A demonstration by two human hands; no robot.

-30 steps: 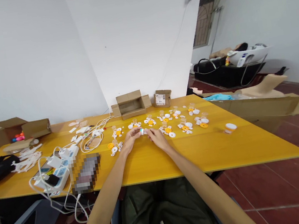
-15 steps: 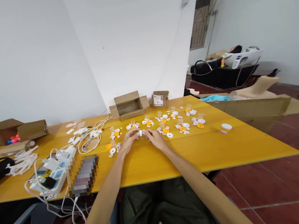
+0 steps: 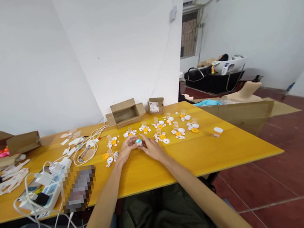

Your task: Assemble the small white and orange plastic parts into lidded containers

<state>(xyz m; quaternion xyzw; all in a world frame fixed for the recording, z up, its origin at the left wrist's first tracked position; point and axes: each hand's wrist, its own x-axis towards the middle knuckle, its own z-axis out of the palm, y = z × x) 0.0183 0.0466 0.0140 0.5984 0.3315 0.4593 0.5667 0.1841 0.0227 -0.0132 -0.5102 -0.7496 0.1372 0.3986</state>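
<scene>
Between my hands, over the middle of the wooden table [image 3: 160, 170], is a small white cup with a teal top [image 3: 138, 142]. The fingers of my left hand [image 3: 127, 148] curl round its left side. My right hand [image 3: 152, 148] has its fingers against the right side. Around and behind my hands lie groups of small parts: orange discs [image 3: 162, 137], white discs [image 3: 166, 141], patterned pieces and clear cups [image 3: 195, 121]. A closed white-lidded cup [image 3: 218, 131] stands apart on the right.
Two cardboard boxes [image 3: 126, 115] [image 3: 155, 106] stand by the wall. On the left are a power strip [image 3: 51, 188], cables, a blurred phone [image 3: 80, 187] and an open box [image 3: 23, 144]. A large carton [image 3: 230, 115] adjoins the table's right edge.
The view has swung a little to the right. The cup between my hands has tipped so its teal top now faces up toward the camera.
</scene>
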